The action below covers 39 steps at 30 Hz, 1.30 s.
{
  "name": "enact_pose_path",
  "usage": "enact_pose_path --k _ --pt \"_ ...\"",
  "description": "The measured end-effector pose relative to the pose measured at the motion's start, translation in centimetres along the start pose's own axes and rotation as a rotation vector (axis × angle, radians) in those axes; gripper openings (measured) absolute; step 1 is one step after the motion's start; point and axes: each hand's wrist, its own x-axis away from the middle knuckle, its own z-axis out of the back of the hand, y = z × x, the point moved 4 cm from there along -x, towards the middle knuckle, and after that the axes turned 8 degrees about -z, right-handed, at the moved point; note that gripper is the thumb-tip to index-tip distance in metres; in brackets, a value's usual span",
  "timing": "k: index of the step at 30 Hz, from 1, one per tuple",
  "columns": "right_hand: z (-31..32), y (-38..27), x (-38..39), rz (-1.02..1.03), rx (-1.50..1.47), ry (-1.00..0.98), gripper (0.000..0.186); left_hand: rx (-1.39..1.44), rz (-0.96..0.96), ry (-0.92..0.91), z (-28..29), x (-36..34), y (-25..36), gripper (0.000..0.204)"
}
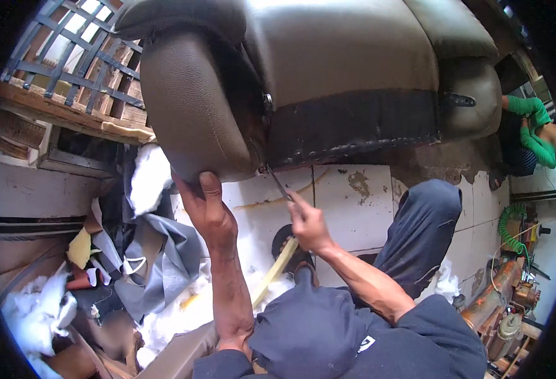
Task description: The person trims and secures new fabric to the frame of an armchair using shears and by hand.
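Right hand (309, 226), just right of centre, pinches a thin tool (280, 184) (its tip at the brown seat (354, 57)'s lower edge); left hand (213, 211), centre-left, spreads against that edge.

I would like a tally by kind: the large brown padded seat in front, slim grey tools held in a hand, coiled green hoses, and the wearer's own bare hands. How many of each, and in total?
Large brown padded seat: 1
Slim grey tool: 1
Coiled green hose: 1
Wearer's bare hands, left hand and right hand: 2
Total: 5
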Motion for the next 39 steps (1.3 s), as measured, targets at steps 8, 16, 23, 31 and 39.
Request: enact_pose_path --k 8,16,23,31,39 --pt "0.5 3.1 -2.5 0.286 0.169 0.037 0.049 -0.112 0.02 -0.056 1.1 -0.3 -0.2 0.079" --pt "7.1 -9.5 0.3 0.186 0.813 -0.096 0.044 -0.083 -0.007 0.006 2.1 0.4 -1.2 0.082" --pt "8.8 -16.1 -1.3 0.319 1.172 -0.165 0.049 -0.025 0.08 -0.035 2.7 0.8 -1.6 0.081" --pt "9.7 -16.9 -2.3 0.434 1.349 -0.392 0.029 0.061 0.041 -0.032 3.2 1.0 -2.7 0.077" --pt "7.9 -17.5 -2.4 0.502 1.576 -0.353 0.046 0.039 0.014 -0.063 2.8 0.8 -2.1 0.077"
